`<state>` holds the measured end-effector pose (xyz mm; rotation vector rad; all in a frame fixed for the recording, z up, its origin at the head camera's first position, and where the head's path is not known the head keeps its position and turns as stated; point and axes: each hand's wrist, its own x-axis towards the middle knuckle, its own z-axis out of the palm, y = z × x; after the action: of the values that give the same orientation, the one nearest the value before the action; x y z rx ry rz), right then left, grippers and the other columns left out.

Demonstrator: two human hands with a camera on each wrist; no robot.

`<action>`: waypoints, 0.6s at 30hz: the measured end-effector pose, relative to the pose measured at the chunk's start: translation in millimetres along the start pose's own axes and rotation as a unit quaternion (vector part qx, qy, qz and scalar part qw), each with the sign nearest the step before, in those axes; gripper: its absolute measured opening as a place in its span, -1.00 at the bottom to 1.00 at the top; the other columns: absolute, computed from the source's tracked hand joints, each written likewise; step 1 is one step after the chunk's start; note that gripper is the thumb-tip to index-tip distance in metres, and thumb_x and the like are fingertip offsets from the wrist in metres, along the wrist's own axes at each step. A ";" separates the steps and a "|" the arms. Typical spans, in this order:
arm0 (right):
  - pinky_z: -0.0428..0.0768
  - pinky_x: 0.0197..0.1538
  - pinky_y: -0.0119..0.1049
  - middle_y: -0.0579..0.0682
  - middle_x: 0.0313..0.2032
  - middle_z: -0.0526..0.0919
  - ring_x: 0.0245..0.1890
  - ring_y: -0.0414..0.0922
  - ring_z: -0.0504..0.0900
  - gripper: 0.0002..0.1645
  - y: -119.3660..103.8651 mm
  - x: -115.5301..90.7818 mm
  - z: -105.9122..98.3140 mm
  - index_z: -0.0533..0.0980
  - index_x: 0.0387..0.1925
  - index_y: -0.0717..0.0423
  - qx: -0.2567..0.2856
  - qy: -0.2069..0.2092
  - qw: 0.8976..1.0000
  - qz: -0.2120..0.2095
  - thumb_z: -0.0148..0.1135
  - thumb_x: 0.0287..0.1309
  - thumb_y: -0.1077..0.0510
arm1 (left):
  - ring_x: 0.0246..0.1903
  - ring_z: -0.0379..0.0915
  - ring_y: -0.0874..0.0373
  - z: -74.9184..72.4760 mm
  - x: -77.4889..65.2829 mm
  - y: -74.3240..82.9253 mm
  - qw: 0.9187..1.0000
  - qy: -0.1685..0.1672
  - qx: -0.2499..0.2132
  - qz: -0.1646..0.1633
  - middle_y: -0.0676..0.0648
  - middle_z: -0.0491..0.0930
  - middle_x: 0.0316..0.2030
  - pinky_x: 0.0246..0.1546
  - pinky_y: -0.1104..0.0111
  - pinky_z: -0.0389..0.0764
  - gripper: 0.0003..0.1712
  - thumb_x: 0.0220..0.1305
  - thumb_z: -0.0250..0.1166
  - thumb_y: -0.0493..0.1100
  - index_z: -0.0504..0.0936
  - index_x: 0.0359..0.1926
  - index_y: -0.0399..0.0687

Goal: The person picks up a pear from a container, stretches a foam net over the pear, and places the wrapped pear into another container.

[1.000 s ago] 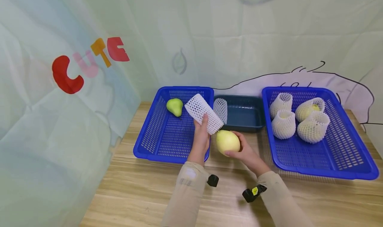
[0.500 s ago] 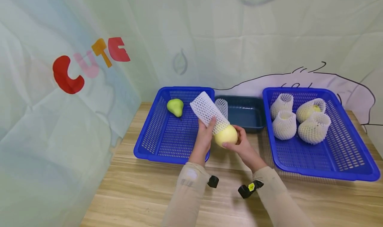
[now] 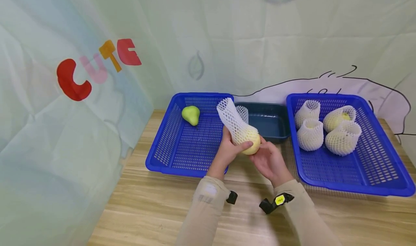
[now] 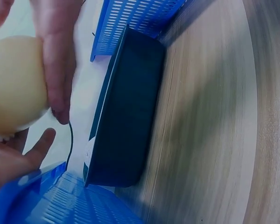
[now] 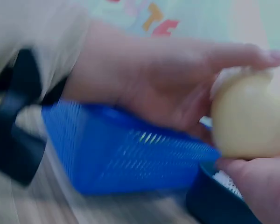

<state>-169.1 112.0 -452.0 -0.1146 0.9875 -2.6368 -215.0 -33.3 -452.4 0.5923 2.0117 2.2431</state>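
Observation:
In the head view my left hand [image 3: 227, 150] grips a pale yellow pear [image 3: 255, 145] partly covered by a white foam net sleeve [image 3: 232, 118]. Its thumb lies across the netted side. The sleeve's loose end sticks up toward the far left, and the pear's bare round end points to the lower right. My right hand [image 3: 272, 163] is at that bare end, palm turned up and fingertips against the fruit. The left wrist view has the right hand's fingers [image 4: 58, 60] lying straight along the bare pear [image 4: 16, 84].
A blue basket [image 3: 156, 145] at left contains one green pear [image 3: 191, 115]. Behind the hands, a dark green tray [image 3: 268, 119] has another foam net [image 3: 242, 113] in it. The right blue basket [image 3: 354, 186] bears several netted pears [image 3: 342, 139].
The foam sleeve has come down over most of the pear. My left hand has shifted from the sleeve onto the covered fruit, while my right hand has loosened its grip.

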 end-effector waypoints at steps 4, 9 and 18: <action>0.36 0.13 -0.31 0.05 0.19 0.20 0.10 -0.14 0.36 -0.31 -6.6 2.6 6.2 -0.09 0.34 0.15 0.010 0.023 0.998 0.060 -0.39 0.38 -0.19 | 0.19 0.14 0.05 0.7 -0.4 -1.8 1.000 -0.007 0.027 -0.005 -0.20 0.15 0.25 0.25 0.28 0.14 0.11 -0.12 0.40 -0.44 -0.10 0.35 -0.14; 0.27 0.24 -0.12 0.06 0.18 0.22 0.08 -0.12 0.39 -0.11 -13.3 7.4 14.1 -0.08 0.39 0.05 -0.032 0.060 0.991 0.119 -0.27 0.24 -0.39 | 0.16 0.19 0.08 2.7 -2.1 -0.7 0.998 -0.005 0.057 -0.018 -0.13 0.18 0.25 0.22 0.28 0.19 0.10 -0.13 0.42 -0.42 -0.06 0.35 -0.04; 0.54 -0.07 -0.31 -0.04 -0.15 0.56 -0.16 -0.17 0.56 -0.51 -16.6 7.3 13.5 0.21 0.11 0.02 0.015 0.117 0.986 0.118 -0.10 0.31 -0.18 | 0.10 0.25 0.10 3.9 -3.8 -4.0 0.996 -0.001 0.084 -0.002 -0.10 0.26 0.18 0.17 0.28 0.24 0.15 -0.21 0.49 -0.37 -0.02 0.34 0.03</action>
<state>-178.0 113.0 -431.2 0.3066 0.9656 -2.4835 -211.0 -30.2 -456.9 0.6012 2.2140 2.0831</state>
